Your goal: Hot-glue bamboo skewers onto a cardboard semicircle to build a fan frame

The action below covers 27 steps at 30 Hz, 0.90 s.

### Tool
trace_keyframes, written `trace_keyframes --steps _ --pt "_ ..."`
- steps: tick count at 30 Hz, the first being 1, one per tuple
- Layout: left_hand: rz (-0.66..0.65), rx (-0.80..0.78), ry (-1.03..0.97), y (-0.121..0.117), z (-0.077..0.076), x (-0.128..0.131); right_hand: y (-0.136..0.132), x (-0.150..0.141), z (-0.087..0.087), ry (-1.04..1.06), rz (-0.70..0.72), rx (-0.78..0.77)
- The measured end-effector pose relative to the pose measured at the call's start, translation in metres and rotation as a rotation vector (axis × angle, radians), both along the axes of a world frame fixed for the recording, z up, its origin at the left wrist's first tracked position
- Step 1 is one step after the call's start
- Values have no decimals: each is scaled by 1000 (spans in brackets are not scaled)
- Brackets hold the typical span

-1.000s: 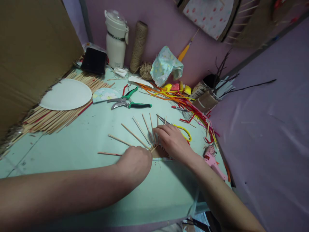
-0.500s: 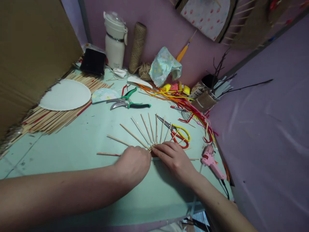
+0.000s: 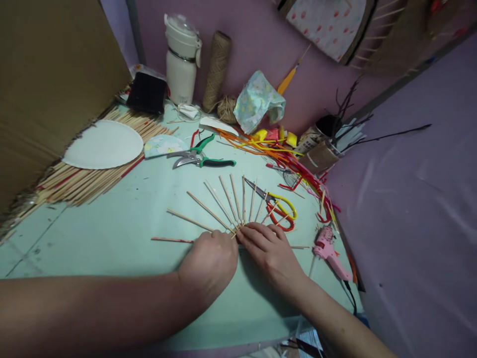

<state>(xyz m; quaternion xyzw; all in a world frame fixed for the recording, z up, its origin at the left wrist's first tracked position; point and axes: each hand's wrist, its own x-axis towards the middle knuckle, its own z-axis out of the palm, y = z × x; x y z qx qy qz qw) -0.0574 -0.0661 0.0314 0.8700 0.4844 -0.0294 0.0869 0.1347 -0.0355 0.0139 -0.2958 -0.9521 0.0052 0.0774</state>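
Observation:
Thin wooden sticks lie on the table, spread like a fan, their inner ends meeting between my hands. My left hand is closed at the fan's lower left, its curled fingers on the sticks near where they meet. From the other side, my right hand presses its fingers together on the inner ends. The fingers hide the joint itself. Just beyond my right hand, scissors with red and yellow handles lie partly under the right-hand sticks.
Green-handled pruning shears lie beyond the fan. A pink glue gun rests at right. Bundled sticks bear a white oval disc at left. A white bottle, twine roll and pipe cleaners are at the back.
The whole view has shifted slightly. Both hands stay at the inner ends of the sticks, with my left hand a little lower, and the fan keeps its shape.

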Motion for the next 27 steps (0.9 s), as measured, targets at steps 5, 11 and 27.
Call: trace_keyframes --steps 5,11,27 --pt "-161 235 -70 -30 -5 12 -2 -2 1 30 -16 -16" --pt "-237 451 -229 -46 -33 20 -4 -3 2 19 -37 -28" --pt "-214 390 -316 -34 -47 19 -1 -7 2 -6 27 81"
